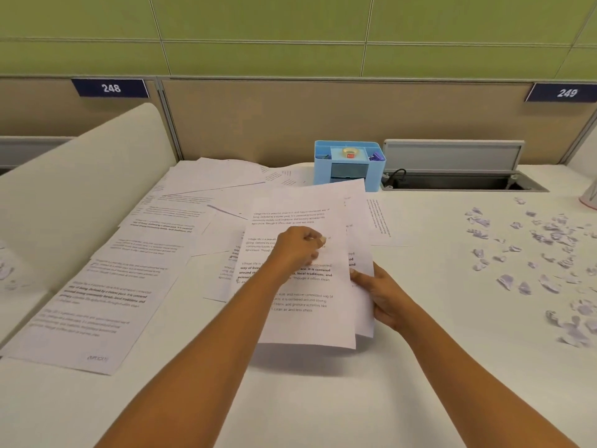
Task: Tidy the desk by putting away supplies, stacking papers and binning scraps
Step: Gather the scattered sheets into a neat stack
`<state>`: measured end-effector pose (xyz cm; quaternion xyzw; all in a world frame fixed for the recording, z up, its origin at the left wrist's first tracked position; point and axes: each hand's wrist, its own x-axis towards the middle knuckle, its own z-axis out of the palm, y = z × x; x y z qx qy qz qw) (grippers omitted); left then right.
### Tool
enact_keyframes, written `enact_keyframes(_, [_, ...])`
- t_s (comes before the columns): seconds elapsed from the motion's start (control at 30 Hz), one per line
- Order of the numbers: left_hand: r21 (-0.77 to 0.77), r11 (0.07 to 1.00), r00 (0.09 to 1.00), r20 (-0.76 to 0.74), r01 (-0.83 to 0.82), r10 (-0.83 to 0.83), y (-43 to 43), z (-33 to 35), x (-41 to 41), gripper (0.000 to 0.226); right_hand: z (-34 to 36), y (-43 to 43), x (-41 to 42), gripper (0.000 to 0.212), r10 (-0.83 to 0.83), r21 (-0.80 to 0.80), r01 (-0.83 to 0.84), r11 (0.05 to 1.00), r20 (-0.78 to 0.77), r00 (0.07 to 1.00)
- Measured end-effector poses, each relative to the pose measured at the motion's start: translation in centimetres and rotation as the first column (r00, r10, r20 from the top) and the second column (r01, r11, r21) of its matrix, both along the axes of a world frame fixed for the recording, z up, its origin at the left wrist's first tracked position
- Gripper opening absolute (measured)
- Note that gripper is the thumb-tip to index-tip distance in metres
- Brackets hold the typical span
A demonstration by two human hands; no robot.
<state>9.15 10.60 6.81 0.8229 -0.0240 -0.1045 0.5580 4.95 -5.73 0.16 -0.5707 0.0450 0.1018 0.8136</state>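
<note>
My right hand point(382, 294) grips the right edge of a small stack of printed sheets point(310, 324), holding it tilted above the white desk point(420, 367). My left hand point(298, 247) lies on the face of the top sheet with its fingers curled; whether it pinches the paper I cannot make out. More printed sheets point(106, 292) lie scattered and overlapping over the left half of the desk. Several torn and crumpled paper scraps point(536, 253) are strewn at the right. A light blue desk organiser point(349, 164) stands at the back holding a tape roll and clips.
A grey cable hatch point(452, 163) stands open behind the desk, right of the organiser. A white curved divider point(80, 176) bounds the left side. A few scraps point(6, 270) lie beyond it. A pale object point(589, 197) peeks in at the right edge.
</note>
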Motion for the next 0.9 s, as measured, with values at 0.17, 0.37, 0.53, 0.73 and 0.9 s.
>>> enact_keyframes(0.17, [0.077, 0.995, 0.987, 0.155, -0.064, 0.051, 1.9, -0.7, 0.2, 0.019, -0.5, 0.1, 0.0, 0.03, -0.037, 0.056, 0.039, 0.998, -0.043, 0.998])
enact_keyframes(0.37, [0.202, 0.882, 0.901, 0.181, -0.426, 0.394, 6.7, -2.7, 1.2, 0.049, -0.2, 0.1, 0.0, 0.024, -0.057, 0.107, 0.062, 0.992, -0.054, 0.997])
enact_keyframes(0.53, [-0.009, 0.908, 0.9, -0.134, -0.42, 0.415, 9.7, -3.6, 1.3, 0.07, -0.1, 0.4, -0.1, 0.031, -0.054, 0.106, 0.061, 0.992, -0.073, 0.996])
enact_keyframes(0.73, [-0.428, 0.871, 0.929, -0.361, -0.242, 0.081, 9.6, -4.2, 0.0, 0.025, 0.5, 0.6, -0.4, 0.038, 0.06, 0.05, -0.055, 0.997, -0.099, 0.993])
enact_keyframes(0.9, [-0.447, 0.857, 0.95, -0.282, -0.256, 0.137, 8.4, -4.7, -0.3, 0.03, 0.7, 0.7, -0.6, 0.039, 0.155, -0.007, -0.157, 0.988, -0.104, 0.982])
